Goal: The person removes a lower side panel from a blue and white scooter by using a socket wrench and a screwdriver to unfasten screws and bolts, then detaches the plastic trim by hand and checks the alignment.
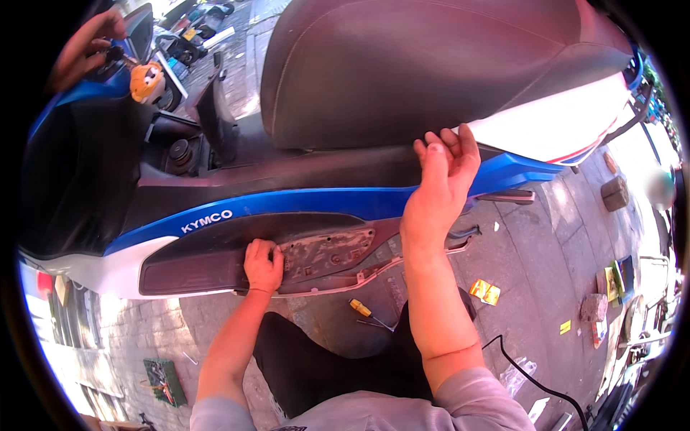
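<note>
A blue, white and black scooter lies across the view, with a large dark seat (402,72) above its side panel. My left hand (264,266) is closed, its fingers curled over the right edge of a dark foot mat (194,271). Beside that hand a dirty, scuffed footboard plate (330,251) lies exposed. My right hand (444,176) is raised to the seat's lower edge beside the white rear panel (546,118). Its fingers are half bent and slightly apart, with nothing seen in them; whether the fingertips touch the seat I cannot tell.
Another person's hand (90,47) is by a key with an orange plush charm (147,82). A yellow-handled screwdriver (361,308) lies on the paving near my knees. Yellow packets (485,292), a black cable (532,377) and a green tray (164,381) are around me.
</note>
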`<state>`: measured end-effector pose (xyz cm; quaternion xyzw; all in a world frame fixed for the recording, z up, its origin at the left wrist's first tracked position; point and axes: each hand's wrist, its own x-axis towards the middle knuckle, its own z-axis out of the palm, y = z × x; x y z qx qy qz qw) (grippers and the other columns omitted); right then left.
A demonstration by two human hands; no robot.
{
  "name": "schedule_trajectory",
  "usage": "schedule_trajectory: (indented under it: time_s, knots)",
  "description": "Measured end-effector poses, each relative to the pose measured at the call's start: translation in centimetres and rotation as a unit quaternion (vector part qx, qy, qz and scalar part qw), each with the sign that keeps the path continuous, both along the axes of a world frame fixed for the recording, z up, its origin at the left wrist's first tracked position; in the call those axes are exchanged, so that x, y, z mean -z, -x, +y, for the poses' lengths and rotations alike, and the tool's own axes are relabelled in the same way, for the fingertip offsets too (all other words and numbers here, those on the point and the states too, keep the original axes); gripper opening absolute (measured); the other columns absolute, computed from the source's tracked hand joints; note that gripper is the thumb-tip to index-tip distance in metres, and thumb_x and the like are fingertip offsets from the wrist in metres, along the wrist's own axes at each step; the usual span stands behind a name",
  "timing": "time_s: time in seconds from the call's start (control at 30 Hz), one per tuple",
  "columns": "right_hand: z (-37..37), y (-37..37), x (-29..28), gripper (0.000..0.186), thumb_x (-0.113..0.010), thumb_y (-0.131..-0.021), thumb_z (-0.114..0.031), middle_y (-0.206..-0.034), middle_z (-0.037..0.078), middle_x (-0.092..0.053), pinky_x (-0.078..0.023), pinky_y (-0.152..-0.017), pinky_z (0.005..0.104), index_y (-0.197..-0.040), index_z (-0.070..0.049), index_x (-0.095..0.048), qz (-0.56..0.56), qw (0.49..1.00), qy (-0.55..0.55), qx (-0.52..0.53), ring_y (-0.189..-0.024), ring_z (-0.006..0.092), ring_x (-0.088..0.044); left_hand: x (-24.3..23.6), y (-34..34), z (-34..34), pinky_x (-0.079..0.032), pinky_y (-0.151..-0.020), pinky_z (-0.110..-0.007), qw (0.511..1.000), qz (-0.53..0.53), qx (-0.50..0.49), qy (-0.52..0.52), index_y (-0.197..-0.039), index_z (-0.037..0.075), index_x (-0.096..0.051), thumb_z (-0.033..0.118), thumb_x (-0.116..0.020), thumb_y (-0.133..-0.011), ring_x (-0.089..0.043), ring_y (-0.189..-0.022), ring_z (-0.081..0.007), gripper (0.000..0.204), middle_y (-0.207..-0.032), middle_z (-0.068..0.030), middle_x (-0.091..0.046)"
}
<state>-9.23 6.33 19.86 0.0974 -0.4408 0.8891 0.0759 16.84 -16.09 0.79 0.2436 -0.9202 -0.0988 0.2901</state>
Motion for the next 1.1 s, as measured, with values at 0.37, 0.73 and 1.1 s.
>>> schedule_trajectory:
  time_s: [0.37,0.73,1.1]
  knots:
    - [5.0,5.9,-2.3,0.056,-0.072,-0.095,-0.004,-0.101,0.005,-0.064,-0.05,-0.075,0.0208,-0.142,0.012,-0.046,0.029,0.995,-0.091,-0.039,-0.086,0.0071,-0.062,-0.2,0.3,0.3,-0.049,-0.081,-0.047,1.0,-0.008,0.004,0.015,-0.085,0.006,-0.063,0.013,-0.067,-0.088,-0.058,-0.09,-0.0373,0.008,-0.092,-0.0137,-0.06]
    - [4.9,8.0,-1.3,0.032,-0.077,-0.097,-0.015,-0.082,0.003,-0.061,-0.048,-0.064,0.0251,-0.107,0.002,-0.052,0.014,0.977,-0.213,0.001,-0.068,0.0079,-0.057,-0.6,0.3,0.7,-0.048,-0.082,-0.047,1.0,-0.013,-0.002,0.007,-0.084,0.006,-0.062,0.01,-0.067,-0.088,-0.058,-0.091,-0.0375,0.007,-0.092,-0.0132,-0.061]
    - [0.5,2.2,3.1,0.03,-0.054,-0.106,-0.006,-0.112,0.006,-0.061,-0.055,-0.085,0.0302,-0.136,-0.003,-0.049,-0.058,0.994,0.032,-0.089,-0.098,0.0126,-0.061,-0.4,0.5,0.5,-0.049,-0.081,-0.047,1.0,0.001,0.008,0.002,-0.084,0.006,-0.063,0.01,-0.068,-0.087,-0.058,-0.089,-0.0378,0.007,-0.092,-0.0135,-0.061]
